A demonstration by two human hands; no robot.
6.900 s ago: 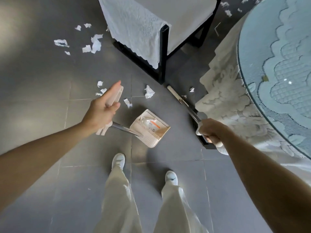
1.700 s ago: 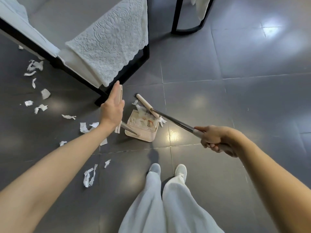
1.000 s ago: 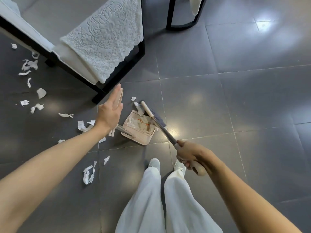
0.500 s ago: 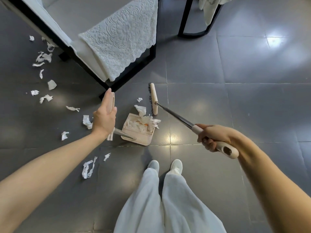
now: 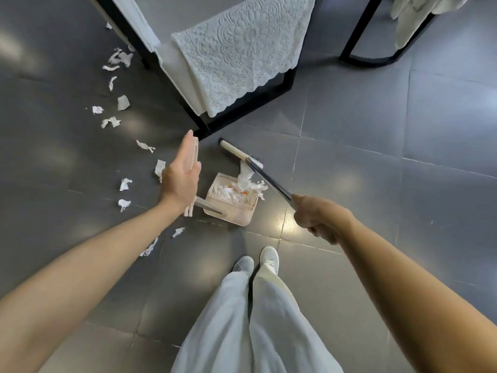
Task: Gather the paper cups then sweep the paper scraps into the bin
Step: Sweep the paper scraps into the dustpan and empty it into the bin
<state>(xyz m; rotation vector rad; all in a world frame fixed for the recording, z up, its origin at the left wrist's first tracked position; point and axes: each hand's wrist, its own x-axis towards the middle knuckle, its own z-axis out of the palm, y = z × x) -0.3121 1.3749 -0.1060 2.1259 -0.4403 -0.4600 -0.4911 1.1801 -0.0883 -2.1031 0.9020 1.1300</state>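
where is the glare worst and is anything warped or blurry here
Head view: worst glare is a bright spot on the floor between the dustpan and the right hand; softer sheen at far left. Head view: the wide lens bows the grout lines and swells both forearms at the bottom corners. Paper scraps look fairly sharp.

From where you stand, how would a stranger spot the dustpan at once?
Find the black-framed chair draped in white lace; the dustpan sits on the floor by its near corner leg, ahead of the shoes. It is the beige tray heaped with torn paper, with the broom head at its far edge, unlike the loose scraps scattered to its left.
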